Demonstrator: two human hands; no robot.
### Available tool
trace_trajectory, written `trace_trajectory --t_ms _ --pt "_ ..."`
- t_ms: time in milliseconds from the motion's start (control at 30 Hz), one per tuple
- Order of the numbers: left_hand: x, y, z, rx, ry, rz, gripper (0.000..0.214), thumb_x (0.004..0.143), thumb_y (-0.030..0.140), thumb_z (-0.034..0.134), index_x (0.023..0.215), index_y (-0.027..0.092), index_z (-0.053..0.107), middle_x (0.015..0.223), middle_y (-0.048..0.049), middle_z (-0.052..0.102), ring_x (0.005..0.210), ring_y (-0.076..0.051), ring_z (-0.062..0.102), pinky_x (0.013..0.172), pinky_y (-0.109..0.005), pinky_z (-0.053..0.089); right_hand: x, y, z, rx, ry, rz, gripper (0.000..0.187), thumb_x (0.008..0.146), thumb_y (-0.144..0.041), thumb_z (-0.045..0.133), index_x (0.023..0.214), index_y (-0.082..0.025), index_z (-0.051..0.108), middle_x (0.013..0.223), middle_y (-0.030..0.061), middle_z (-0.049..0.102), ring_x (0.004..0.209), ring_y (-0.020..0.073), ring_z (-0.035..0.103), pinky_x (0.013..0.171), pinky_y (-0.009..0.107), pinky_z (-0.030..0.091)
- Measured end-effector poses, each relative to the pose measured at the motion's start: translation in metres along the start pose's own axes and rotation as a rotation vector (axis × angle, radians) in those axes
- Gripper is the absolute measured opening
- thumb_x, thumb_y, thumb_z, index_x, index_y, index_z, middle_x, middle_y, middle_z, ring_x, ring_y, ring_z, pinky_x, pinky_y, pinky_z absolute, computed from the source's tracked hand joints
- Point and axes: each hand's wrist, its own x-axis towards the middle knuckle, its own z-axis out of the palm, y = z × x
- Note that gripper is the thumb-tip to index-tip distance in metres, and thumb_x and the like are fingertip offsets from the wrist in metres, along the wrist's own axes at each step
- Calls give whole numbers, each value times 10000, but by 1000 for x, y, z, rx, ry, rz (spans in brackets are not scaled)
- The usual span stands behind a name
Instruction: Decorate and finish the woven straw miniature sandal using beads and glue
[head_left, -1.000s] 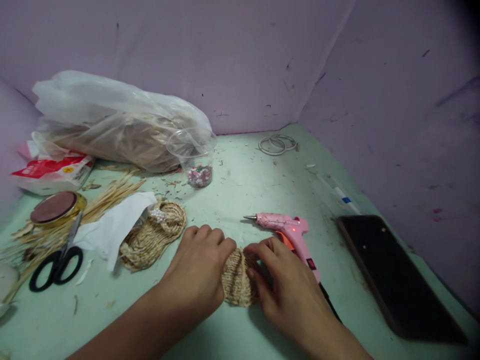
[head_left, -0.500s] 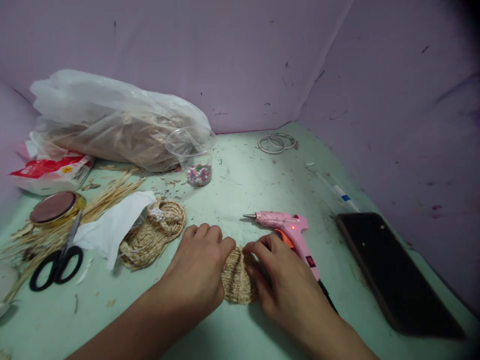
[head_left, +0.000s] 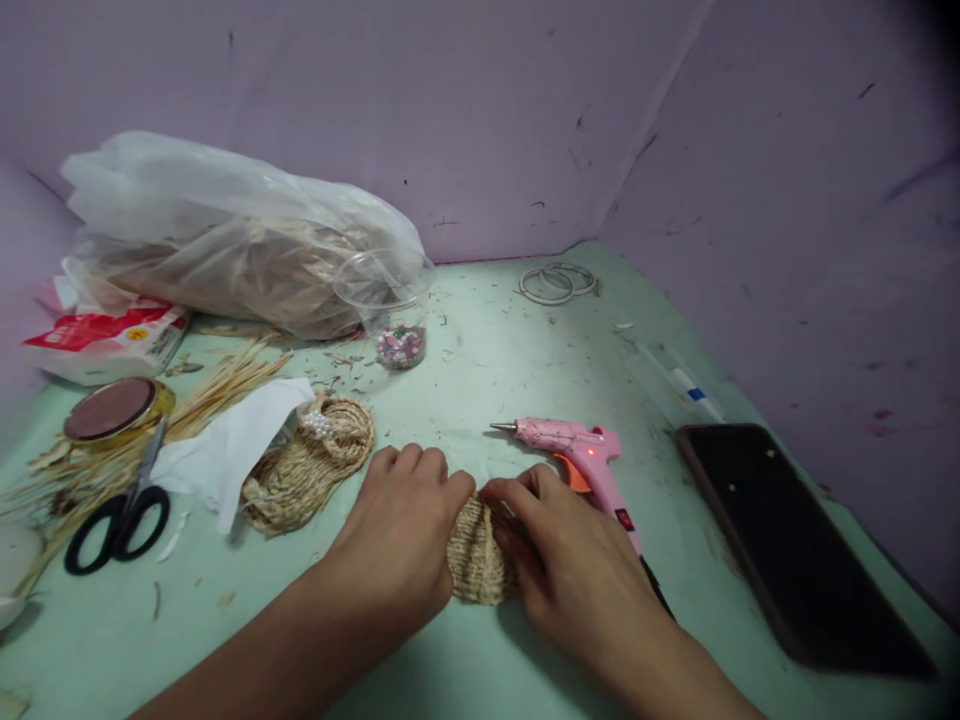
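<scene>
A small woven straw slipper (head_left: 480, 560) is held low over the table between both hands, its far end hidden by the fingers. My left hand (head_left: 409, 520) grips its left side, thumb at the top edge. On the opposite side my right hand (head_left: 551, 530) pinches the upper edge with thumb and index finger. Just beyond the right hand lies a pink glue gun (head_left: 574, 445), nozzle pointing left, a small orange light lit on it. Left of the hands rests a finished-looking woven slipper (head_left: 311, 470) with a pearl bead cluster (head_left: 322, 425).
Black-handled scissors (head_left: 120, 520), a white paper (head_left: 232, 440), straw strands (head_left: 225, 380) and a lidded jar (head_left: 116, 410) lie at left. Behind stand a plastic bag (head_left: 240, 250) and a clear cup (head_left: 401, 345) of beads. Rings (head_left: 555, 283) lie at the back; a phone (head_left: 802, 550) at right.
The right thumb and index finger have shifted slightly left along the slipper's top edge, closer to the left thumb. The whole view has shifted a little; the other things lie as before.
</scene>
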Motion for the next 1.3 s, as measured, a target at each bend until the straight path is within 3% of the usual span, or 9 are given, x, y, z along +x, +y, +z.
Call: trace_trajectory --t_ms 667,1133,1300 --pt "3 1 -1 8 7 -10 255 698 152 455 914 216 577 857 -73 528 847 -246 460 771 -413 339 2 1 0 -3 -29 21 263 762 -127 453 977 -259 528 844 42 503 673 186 520 550 283 269" --pt "3 2 0 25 -1 -11 263 693 160 460 923 217 576 866 -74 530 848 -250 462 778 -426 339 1 0 0 20 -18 22 246 783 -151 434 974 -256 548 861 47 528 707 205 544 575 304 327" --pt "2 3 -4 18 -26 -12 268 707 161 453 938 212 579 876 -79 535 861 -252 469 789 -434 342 -2 2 4 85 51 45 324 759 -130 457 1078 -180 487 904 76 578 772 227 562 631 338 379"
